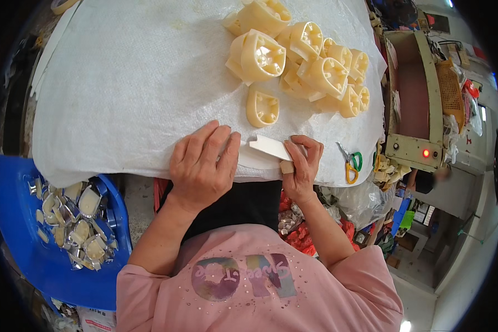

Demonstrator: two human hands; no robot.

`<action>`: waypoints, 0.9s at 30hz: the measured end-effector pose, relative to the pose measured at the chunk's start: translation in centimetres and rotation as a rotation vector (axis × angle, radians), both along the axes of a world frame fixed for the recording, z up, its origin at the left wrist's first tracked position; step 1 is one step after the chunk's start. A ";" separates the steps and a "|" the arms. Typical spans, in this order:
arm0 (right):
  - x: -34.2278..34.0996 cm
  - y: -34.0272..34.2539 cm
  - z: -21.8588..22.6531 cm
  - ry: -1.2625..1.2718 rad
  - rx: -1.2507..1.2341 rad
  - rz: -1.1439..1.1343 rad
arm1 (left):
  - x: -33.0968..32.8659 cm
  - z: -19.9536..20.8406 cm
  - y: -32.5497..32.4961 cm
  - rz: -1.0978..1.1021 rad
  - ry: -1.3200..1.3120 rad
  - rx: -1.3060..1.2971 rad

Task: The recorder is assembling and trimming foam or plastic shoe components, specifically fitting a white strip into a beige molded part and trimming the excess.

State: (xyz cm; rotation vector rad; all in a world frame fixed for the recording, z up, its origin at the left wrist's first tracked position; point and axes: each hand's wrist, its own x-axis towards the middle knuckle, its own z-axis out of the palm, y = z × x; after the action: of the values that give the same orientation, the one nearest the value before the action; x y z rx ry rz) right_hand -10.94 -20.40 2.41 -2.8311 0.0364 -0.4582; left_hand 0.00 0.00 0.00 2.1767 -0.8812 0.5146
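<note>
— Grip check, anyone? What's being held, and where?

— A flat white strip with a notched end [268,148] is pinched by one end in the right hand [303,161], near the table's near edge. The left hand [203,159] is laid palm-down, fingers slightly parted; whatever's under the palm can't be told.

— What could get messed up?

— Held at just one end, the strip could be twisted loose and dropped off the edge, tbh. If the wrinkled white cloth [110,83] got tugged, the heaped cream-yellow hollow plastic pieces [326,77] could be toppled, and the lone cream-yellow piece [263,108] could be bumped by a knuckle.

— And the room?

— Green-and-orange-handled scissors [348,161] are laid right of the hands. A blue plastic tub [16,216] is filled with silver-and-cream curved pieces [83,229] at left; a boxy greenish machine [415,154] with a red light [425,153] is parked at right.
</note>
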 end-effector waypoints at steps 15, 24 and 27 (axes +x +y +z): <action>-0.2 0.2 1.0 -0.132 0.103 -0.040 | -1.4 1.6 1.3 -0.030 0.082 -0.263; -2.0 8.1 5.1 0.006 -0.108 0.205 | -8.5 2.3 1.1 -0.404 1.304 -0.783; -2.3 7.8 4.7 0.033 0.059 0.253 | -8.2 2.0 1.7 -0.309 1.382 -0.946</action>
State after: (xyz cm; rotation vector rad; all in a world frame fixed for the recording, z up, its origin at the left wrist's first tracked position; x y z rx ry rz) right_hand -13.26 -12.61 7.10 -2.7345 -0.2931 -0.3479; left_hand -8.23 1.73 1.96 1.0216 -0.0788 -0.6172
